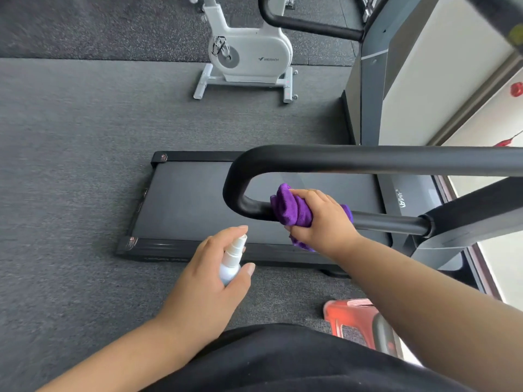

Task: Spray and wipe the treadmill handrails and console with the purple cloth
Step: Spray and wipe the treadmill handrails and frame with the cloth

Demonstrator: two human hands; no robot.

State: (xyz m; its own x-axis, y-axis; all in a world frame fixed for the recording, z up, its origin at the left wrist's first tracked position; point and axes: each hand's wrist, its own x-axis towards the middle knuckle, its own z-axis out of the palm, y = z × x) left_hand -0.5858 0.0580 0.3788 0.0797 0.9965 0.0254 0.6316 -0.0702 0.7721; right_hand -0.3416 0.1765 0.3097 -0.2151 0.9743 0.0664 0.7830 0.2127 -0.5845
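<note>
Mid-wipe on the handrail [368,162]; right hand [319,219] clamps the purple cloth [285,207] round the rail's lower bar, just right of its curved end; left hand [209,275] wraps the spray bottle [232,261] below that bend, off the rail, nozzle toward it; upper bar looks untouched, can't tell if sprayed; console not clearly in view, so likely still to do.

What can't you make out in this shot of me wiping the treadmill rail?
Head view only:
- Console: out of frame, beyond the right edge.
- Handrail: runs off the right edge.
- Spray bottle: body hidden by the left hand; no label visible.
- Purple cloth: partly covered by the right hand.
- Red object: blurred, behind the right forearm.
</note>
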